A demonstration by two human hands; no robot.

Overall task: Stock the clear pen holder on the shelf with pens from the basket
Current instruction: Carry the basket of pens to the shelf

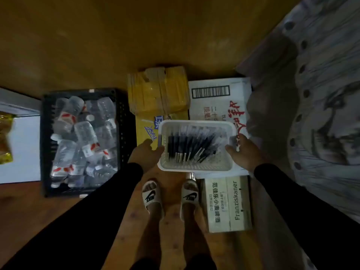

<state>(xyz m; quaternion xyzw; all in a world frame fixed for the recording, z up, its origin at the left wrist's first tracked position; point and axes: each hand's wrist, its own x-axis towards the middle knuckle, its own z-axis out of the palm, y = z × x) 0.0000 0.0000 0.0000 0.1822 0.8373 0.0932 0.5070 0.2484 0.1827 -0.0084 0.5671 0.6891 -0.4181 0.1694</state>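
Both hands grip the white perforated plastic basket (196, 166) above the floor cartons: left hand (145, 152) and right hand (244, 152) with fingers curled on opposite ends. Dark pens (190, 144) lie heaped inside.

The fingertips of the left hand (145, 152) are hidden behind the wall of the white basket (196, 168), and those of the right hand (244, 151) cannot be made out at its right rim. The pens (190, 145) inside are blurred into dark streaks and cannot be counted. A yellow packet (5, 137) is cut off by the left edge.
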